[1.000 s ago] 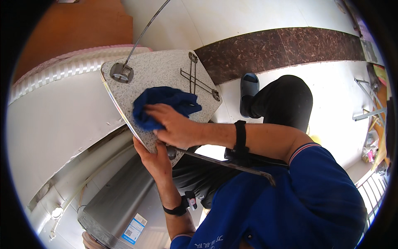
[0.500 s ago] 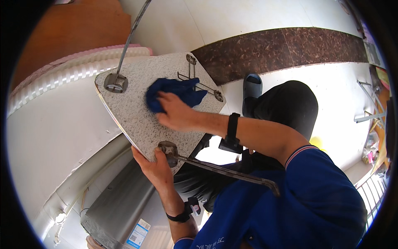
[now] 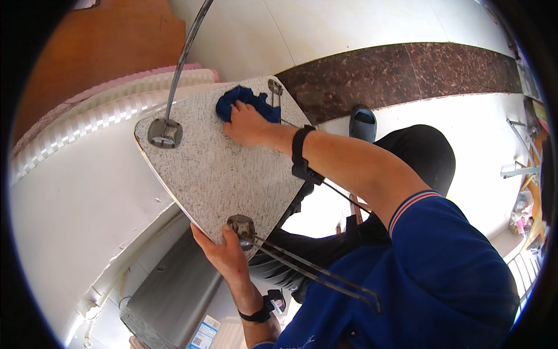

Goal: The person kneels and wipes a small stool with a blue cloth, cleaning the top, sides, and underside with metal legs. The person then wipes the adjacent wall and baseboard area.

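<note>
The board (image 3: 224, 174) is displaying dark flecks on whitish grey; the cloth (image 3: 247, 98) on it is showing deep blue. Right of the board, the strip (image 3: 372, 81) is exhibiting brown-black mottling, and the blue sleeve (image 3: 430, 235) is bearing red-and-white striping.

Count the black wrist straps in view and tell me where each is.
2: one strap around the wrist of the left hand, which holds the board at its edge; another strap around the wrist of the right hand, on the cloth.
</note>
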Demonstrator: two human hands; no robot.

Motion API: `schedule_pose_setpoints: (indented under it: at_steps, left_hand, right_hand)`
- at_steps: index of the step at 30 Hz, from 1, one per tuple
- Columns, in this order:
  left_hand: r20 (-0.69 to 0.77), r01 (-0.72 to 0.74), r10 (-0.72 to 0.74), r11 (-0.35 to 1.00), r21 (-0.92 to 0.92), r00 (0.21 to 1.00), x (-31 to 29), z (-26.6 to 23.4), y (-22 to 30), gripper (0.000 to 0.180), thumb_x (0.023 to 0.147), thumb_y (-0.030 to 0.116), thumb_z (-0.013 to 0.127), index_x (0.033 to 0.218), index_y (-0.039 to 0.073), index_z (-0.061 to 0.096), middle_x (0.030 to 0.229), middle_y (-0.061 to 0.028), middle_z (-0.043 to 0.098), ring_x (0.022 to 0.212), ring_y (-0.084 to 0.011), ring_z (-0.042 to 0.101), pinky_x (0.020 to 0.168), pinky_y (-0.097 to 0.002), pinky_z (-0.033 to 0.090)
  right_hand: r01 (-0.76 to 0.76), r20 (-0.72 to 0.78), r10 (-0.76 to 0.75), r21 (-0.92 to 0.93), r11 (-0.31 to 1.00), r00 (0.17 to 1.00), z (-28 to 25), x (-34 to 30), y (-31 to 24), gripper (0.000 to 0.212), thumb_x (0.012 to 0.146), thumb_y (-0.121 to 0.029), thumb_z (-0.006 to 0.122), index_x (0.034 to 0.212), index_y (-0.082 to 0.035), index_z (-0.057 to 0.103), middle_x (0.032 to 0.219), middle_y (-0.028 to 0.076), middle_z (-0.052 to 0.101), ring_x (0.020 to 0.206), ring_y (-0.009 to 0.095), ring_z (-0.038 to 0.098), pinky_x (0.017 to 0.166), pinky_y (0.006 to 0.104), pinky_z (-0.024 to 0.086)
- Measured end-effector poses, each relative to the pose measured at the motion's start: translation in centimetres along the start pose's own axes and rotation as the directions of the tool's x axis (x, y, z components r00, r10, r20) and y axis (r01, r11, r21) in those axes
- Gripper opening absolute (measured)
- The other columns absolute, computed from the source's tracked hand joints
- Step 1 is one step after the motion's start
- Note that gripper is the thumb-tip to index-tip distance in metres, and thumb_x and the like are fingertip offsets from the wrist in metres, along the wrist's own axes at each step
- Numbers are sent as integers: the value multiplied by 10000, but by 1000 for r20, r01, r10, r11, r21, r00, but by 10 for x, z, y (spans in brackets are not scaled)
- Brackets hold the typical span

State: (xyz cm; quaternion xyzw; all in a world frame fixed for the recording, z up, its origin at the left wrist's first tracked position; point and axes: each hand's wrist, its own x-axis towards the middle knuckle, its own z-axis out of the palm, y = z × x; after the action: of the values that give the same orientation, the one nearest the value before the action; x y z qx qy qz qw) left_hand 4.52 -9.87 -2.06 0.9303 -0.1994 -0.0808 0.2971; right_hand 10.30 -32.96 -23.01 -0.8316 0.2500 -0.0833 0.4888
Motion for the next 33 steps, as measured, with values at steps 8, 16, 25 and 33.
schedule_pose_setpoints:
  at_steps: [8, 16, 25, 33]
  left_hand:
    - [25, -6, 7, 999, -37, 1000, 1, -2, -7, 694, 947, 9, 610, 1574, -60, 322, 1442, -209, 538, 1281, -259, 548, 1099, -371, 441]
    - [32, 0, 2, 999, -33, 999, -4, -1, 9, 703, 951, 15, 611, 1578, -72, 304, 1437, -216, 543, 1259, -261, 564, 1074, -368, 462]
    - [2, -72, 72, 997, -33, 997, -7, 1, 6, 698, 939, 25, 635, 1563, -75, 339, 1421, -235, 587, 1240, -270, 602, 1057, -365, 479]
    - [17, -117, 118, 992, -40, 993, -13, 1, 10, 686, 942, 54, 637, 1552, -81, 353, 1430, -240, 584, 1277, -288, 589, 1087, -371, 455]
  right_hand:
    - [269, -292, -243, 49, 962, 925, -9, 9, -34, 540, 953, -217, 524, 1322, 174, 579, 1440, 330, 560, 1444, 420, 440, 1219, 515, 337]
    - [-102, -117, 127, 199, 975, 985, -26, 18, 5, 363, 974, -270, 523, 1020, 21, 734, 1249, 327, 662, 1147, 477, 641, 960, 536, 529]
    - [-65, -56, 514, 975, 213, 856, -122, -90, 28, 324, 946, -226, 541, 999, 42, 716, 883, 210, 729, 793, 373, 708, 724, 457, 560]
    - [-224, 58, 692, 963, 151, 720, -45, -167, 27, 382, 941, -264, 589, 1117, 72, 632, 989, 178, 697, 926, 274, 642, 799, 434, 518]
